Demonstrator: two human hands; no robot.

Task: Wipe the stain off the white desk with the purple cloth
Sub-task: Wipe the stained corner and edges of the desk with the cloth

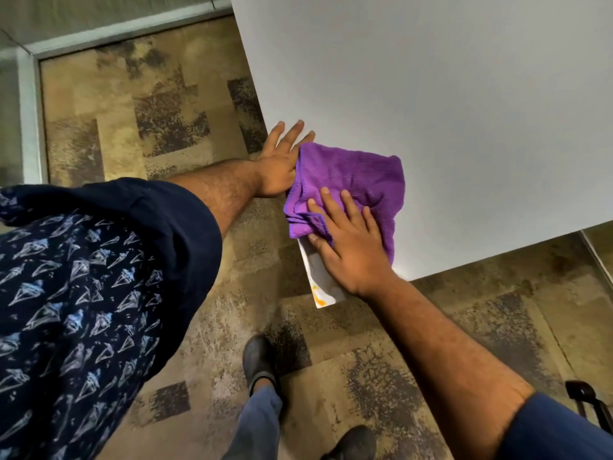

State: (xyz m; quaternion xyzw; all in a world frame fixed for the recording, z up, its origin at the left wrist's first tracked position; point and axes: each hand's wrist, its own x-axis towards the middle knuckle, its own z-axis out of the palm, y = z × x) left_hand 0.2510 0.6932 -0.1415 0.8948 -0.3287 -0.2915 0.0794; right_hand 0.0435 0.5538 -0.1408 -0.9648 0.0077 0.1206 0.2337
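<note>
Two flat open hands at frame centre: right hand (pixel 348 247) pressing crumpled purple microfibre cloth (pixel 351 184) on white desk (pixel 464 111), left hand (pixel 282 161) bracing edge, gripping nothing; risk missing orange stain (pixel 319 294) at corner below.

The floor (pixel 172 104) is covered with carpet tiles in beige with dark brown mottled patches. At the top left, a pale wall (pixel 99 11) meets it with a light baseboard (pixel 126 33). The light is soft and even.
</note>
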